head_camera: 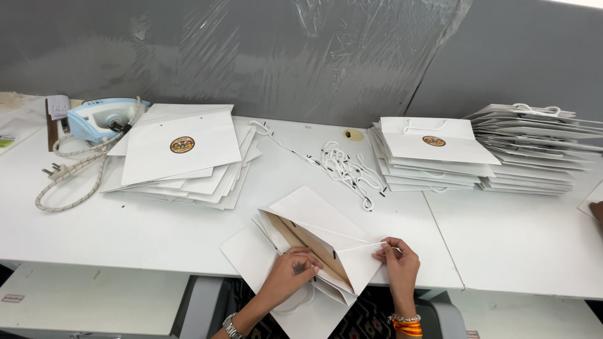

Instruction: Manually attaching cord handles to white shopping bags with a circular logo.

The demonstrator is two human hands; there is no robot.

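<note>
Left hand (290,271): curled, fingers bent down onto the mouth of the white paper bag (320,242), pressing its near edge; wristwatch (232,327) on the wrist.
Right hand (398,258): closed in a pinch, thumb and fingertips gripping the end of a white cord (361,247); beaded and orange bangles (407,324) at the wrist.
White cord: stretched taut from the right-hand pinch leftward to a hole near the bag's rim.
White paper bag: lying flat at the near edge of the white table (188,232), mouth partly spread, brown inner lining showing, resting on a few more flat bags beneath it.
Loose cords (342,166): tangled white heap with black tips, mid-table, well beyond the hands.
Left stack (182,150): flat white bags fanned out, round brown emblem on the top one, no handles visible.
Right stack (433,154): flat bags with cord handles fitted, same emblem on top.
Far-right stack (534,147): taller pile of flat bags just beside the right stack.
Iron (100,118): pale blue, far left, braided flex (72,172) looping down over the table.
Backdrop: grey wall (521,56) with clear plastic sheet (326,50) draped over it.
</note>
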